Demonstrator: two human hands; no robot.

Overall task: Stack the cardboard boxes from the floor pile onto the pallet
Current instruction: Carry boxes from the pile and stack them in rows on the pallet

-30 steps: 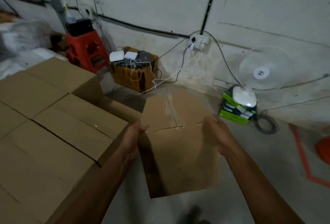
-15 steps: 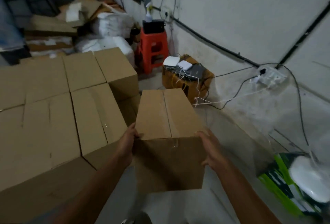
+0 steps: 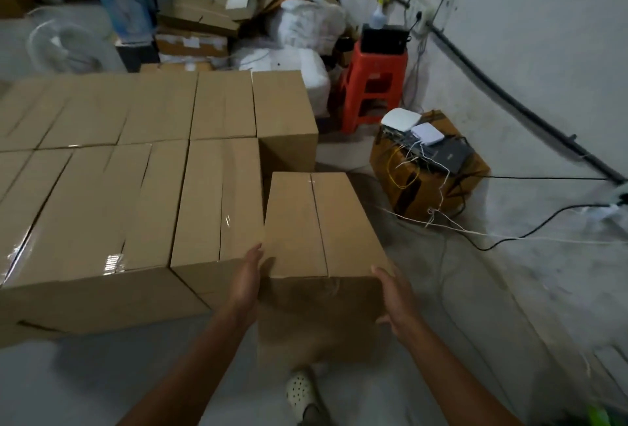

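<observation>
Box held between both hands, just right of the stacked boxes. Grip spread: left hand flat on its left side, right hand flat against its right.

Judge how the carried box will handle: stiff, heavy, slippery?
Probably stiff: the box shows square, uncrushed edges. Likely not heavy: left hand and right hand carry it by pressing its sides alone. That hold could slip on plain cardboard.

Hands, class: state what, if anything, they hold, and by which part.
A box, pressed between the left hand on its left side and the right hand on its right side, near the front top edge.
</observation>
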